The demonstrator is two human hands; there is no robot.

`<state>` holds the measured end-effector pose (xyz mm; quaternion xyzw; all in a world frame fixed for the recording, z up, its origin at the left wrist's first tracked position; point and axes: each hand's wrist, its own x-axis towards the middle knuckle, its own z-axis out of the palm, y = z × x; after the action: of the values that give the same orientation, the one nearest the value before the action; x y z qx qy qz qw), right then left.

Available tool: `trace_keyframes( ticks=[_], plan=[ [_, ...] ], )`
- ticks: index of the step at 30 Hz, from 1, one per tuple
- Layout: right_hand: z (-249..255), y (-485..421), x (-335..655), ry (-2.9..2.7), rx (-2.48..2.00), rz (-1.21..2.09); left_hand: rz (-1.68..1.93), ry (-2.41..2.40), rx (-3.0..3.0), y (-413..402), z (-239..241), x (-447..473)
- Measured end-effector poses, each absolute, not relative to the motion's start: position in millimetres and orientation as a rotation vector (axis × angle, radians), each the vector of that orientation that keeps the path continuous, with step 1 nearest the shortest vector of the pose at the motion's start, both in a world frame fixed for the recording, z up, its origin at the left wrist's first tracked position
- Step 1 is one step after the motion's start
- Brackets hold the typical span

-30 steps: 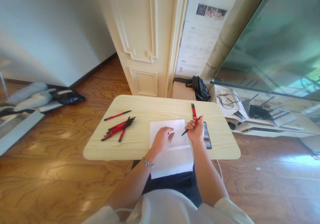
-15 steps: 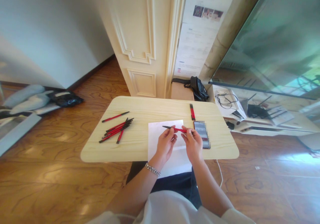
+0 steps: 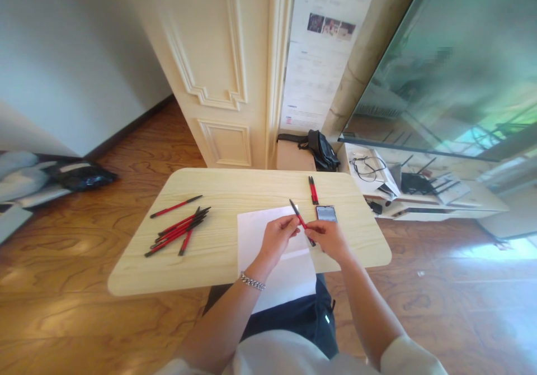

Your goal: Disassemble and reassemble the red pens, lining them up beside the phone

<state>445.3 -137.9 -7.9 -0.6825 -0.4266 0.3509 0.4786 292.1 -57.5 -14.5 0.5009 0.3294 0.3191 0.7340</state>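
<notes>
Above the white paper point(image 3: 255, 252), a red pen point(image 3: 299, 217) with a black end is held at a tilt, its dark end pointing up and away. My left hand point(image 3: 277, 238) pinches it from the left, fingers closed near the middle. From the right, my right hand point(image 3: 329, 238) grips the red lower part between thumb and fingers. Just beyond that hand lies a phone point(image 3: 326, 213), partly covered by it. Two red-and-black pens point(image 3: 312, 190) lie side by side behind the phone. A heap of several similar pens point(image 3: 178, 229) rests on the left of the table.
The pale wooden table point(image 3: 235, 190) has rounded corners. One single pen point(image 3: 176, 206) lies apart behind the heap. Past the table stand a cream door point(image 3: 226, 140), a black bag point(image 3: 322, 150) on a box, and a low white cabinet point(image 3: 444, 210) with a router point(image 3: 416, 184).
The pen has turned from nearly level to a steep slant, its dark end now pointing away. My right hand has rotated, palm lower, over the phone. The whole view has shifted slightly.
</notes>
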Motion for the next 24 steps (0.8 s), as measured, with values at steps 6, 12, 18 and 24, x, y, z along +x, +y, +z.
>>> trace_keyframes(
  ticks=[6,12,18,24],
  plan=[
    [-8.8,-69.7,541.1,-0.879,-2.080,0.529,0.687,0.786,1.175,-56.6,-19.5,275.5],
    [-30.5,-27.3,577.9,-0.917,-2.328,0.484,0.708,0.830,1.223,-62.3,-28.0,258.2],
    [-48.6,-24.6,578.8,-1.003,-2.477,0.446,0.705,0.839,1.250,-63.0,-30.5,250.1],
    [-47.7,-23.2,582.1,-1.081,-2.517,0.436,0.685,0.843,1.287,-63.9,-32.4,248.0]
  ],
)
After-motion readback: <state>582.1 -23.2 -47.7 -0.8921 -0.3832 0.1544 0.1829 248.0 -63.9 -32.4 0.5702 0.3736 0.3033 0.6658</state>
